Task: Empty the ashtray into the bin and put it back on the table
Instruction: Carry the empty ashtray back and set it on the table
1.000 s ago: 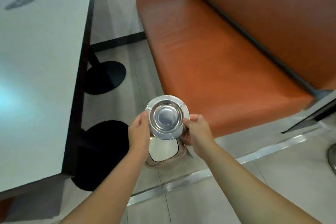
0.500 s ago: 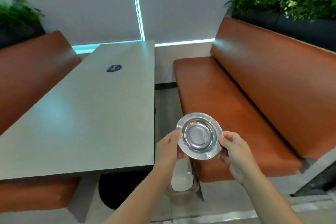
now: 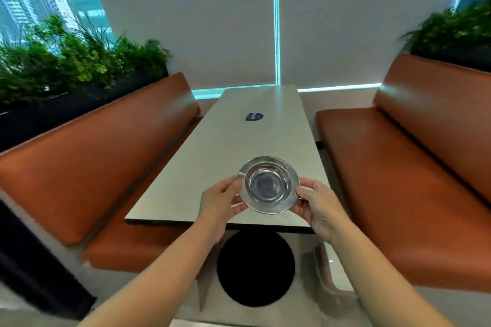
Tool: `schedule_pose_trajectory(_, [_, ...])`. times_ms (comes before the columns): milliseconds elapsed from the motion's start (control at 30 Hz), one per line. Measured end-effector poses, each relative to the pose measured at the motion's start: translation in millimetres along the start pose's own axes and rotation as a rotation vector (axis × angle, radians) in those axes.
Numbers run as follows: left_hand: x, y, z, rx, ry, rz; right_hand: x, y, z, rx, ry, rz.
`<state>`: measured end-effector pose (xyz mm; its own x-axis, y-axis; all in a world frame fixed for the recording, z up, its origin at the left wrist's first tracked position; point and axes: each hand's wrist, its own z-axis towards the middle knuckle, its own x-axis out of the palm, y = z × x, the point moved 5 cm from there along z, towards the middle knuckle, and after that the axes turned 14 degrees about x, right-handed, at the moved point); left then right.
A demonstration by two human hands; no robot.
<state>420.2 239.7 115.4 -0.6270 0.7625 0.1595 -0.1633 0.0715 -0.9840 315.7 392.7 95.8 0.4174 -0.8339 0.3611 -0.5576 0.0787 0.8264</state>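
Since the earlier frames the view has swung up from the floor and bin to face the booth squarely, and the ashtray has travelled from beside the right bench to above the near end of the worktop (image 3: 255, 146). Orange benches flank the worktop at 9 and 3 o'clock; planters stand behind them. A dark sticker (image 3: 254, 116) lies on the worktop towards 12 o'clock. Left hand (image 3: 220, 200) and right hand (image 3: 317, 206) each pinch opposite rim edges of the ashtray (image 3: 268, 184), upright, bowl apparently empty. Whether it touches the surface cannot be told. Judgement: emptying is done; the return step is in hand. Next move calls for lowering it level onto the worktop, then releasing both hands.
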Motion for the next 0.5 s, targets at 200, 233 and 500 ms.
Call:
schedule_pose_trajectory(200, [-58,-8,33,0.008,-0.085,0.038,57,-10,24,0.015,-0.001,0.020])
schedule_pose_trajectory(233, [-63,-7,41,0.010,-0.097,0.039,62,-8,31,0.012,-0.005,0.003])
schedule_pose_trajectory(500, [-78,21,127,-0.012,-0.128,0.028,83,11,121,0.025,-0.037,-0.058])
